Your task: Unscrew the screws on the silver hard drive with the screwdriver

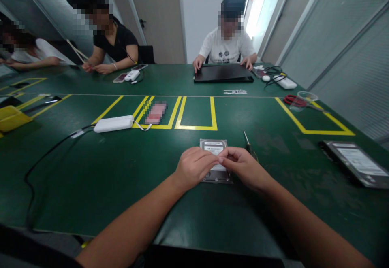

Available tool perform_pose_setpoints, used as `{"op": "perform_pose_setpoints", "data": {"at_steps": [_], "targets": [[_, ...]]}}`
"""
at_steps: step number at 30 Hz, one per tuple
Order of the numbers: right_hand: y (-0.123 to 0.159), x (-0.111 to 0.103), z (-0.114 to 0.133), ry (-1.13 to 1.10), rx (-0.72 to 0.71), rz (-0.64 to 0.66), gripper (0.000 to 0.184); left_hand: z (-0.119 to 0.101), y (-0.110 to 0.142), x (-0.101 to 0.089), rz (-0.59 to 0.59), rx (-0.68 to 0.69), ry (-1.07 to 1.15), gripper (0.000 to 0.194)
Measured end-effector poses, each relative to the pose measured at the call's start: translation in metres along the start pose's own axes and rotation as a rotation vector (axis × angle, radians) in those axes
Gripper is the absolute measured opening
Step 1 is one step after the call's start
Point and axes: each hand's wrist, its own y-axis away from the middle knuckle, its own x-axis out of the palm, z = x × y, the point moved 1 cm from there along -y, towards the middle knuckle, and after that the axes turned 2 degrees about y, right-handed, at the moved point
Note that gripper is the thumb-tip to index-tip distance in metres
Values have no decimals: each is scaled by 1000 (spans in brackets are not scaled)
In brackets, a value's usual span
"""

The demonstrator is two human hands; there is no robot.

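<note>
A hard drive (220, 176) with a white label lies flat on the green table in front of me, partly covered by my hands. Over its left half is my left hand (194, 166), its fingers pressed together and pointing right. From the other side my right hand (238, 163) meets it, thumb and forefinger pinched at the left fingertips. Whatever the two hands hold between them, if anything, is too small or hidden to make out. Just beyond my right hand lies a screwdriver (247, 141), its metal shaft pointing away from me and its handle partly hidden.
Another hard drive (361, 162) lies at the right. Scissors with red handles (294, 101) and a clear round cup (306, 96) are farther back. A white power bank (114, 124) with a black cable is at left, near a blurred phone (156, 113). Several people sit opposite.
</note>
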Motion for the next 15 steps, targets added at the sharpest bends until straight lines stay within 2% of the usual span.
{"op": "perform_pose_setpoints", "data": {"at_steps": [7,11,15], "targets": [[3,0,-10,-230,155,-7,32,0,-1,-1,-26,69,44,12],[2,-1,-14,-232,134,-18,31,0,0,1,-29,78,29,13],[2,-1,-15,-138,78,-50,28,1,1,2,-21,76,-1,10]]}}
